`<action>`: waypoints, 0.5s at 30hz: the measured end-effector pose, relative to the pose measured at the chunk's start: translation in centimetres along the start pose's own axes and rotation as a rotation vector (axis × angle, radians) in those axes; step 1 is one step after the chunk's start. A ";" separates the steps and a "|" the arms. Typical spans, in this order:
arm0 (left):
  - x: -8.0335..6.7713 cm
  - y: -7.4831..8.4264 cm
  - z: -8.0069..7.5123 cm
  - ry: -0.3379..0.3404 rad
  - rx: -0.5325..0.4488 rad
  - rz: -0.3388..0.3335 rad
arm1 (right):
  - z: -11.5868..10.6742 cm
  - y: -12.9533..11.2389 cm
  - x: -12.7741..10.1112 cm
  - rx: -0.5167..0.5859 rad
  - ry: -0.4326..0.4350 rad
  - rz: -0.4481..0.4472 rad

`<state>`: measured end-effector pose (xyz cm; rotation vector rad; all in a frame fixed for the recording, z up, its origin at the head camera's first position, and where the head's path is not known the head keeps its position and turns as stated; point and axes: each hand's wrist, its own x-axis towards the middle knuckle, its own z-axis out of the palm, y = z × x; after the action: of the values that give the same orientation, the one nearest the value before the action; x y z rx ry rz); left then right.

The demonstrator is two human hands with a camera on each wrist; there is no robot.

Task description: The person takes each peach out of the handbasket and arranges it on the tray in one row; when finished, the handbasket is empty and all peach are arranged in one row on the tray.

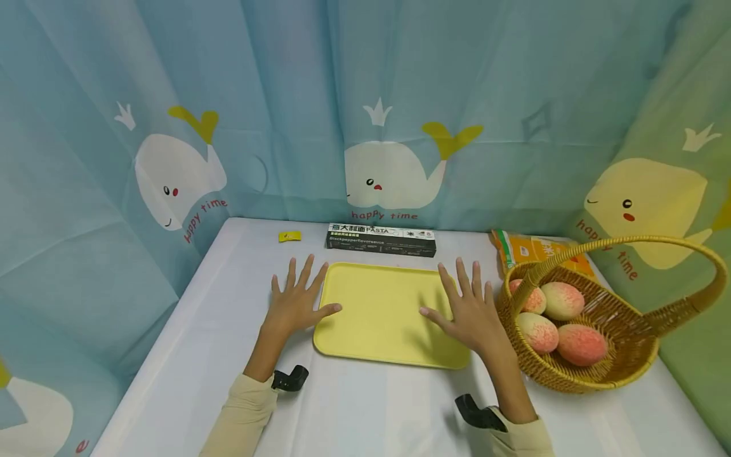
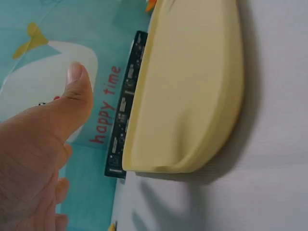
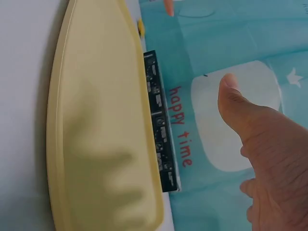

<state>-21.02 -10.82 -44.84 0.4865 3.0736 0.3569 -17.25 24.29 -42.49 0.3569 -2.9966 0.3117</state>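
Yellow tray (image 1: 384, 311) bare at table (image 1: 188, 355) centre. Left hand (image 1: 294, 304) at its 9 o'clock edge, right hand (image 1: 469, 311) over its 3 o'clock edge, fingers spread, holding nothing. Peaches (image 1: 562, 300) all in basket (image 1: 628, 355); judged: nothing transferred yet.

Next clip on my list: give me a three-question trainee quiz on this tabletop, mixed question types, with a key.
1. True or false: the yellow tray has fruit on it.
2. How many peaches lie in the wicker basket? A) two B) four C) six
3. Fill in: the black pasta box lies between the tray and the ______.

Key:
1. False; the tray is bare, with the left hand flat at its left edge and the right hand flat over its right side.
2. B
3. Whale-print curtain.
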 end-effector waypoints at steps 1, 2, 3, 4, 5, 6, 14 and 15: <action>-0.3 0.1 0.0 -0.010 -0.013 0.004 | -0.2 -0.1 -0.2 0.005 0.005 -0.006; -0.6 0.2 0.0 -0.018 -0.029 0.008 | -0.4 -0.1 -0.4 0.011 0.011 -0.013; -0.9 0.3 0.0 -0.025 -0.043 0.013 | -0.6 -0.1 -0.6 0.020 0.021 -0.022; -1.1 0.4 0.0 -0.027 -0.055 0.021 | -0.8 -0.2 -0.8 0.034 0.034 -0.032; -1.3 0.4 0.0 -0.031 -0.070 0.027 | -1.0 -0.2 -1.0 0.053 0.050 -0.040; -1.6 0.5 0.0 -0.037 -0.086 0.033 | -1.3 -0.1 -1.2 0.070 0.068 -0.052; -2.8 0.3 0.9 -0.125 -0.287 0.104 | -3.9 0.6 -3.6 0.344 0.181 -0.169; -3.0 0.4 1.1 -0.143 -0.330 0.103 | -4.4 0.8 -4.0 0.379 0.177 -0.178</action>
<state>-17.99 -11.18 -45.91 0.6241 2.7795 0.7780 -13.18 26.85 -38.91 0.5904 -2.6979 0.8468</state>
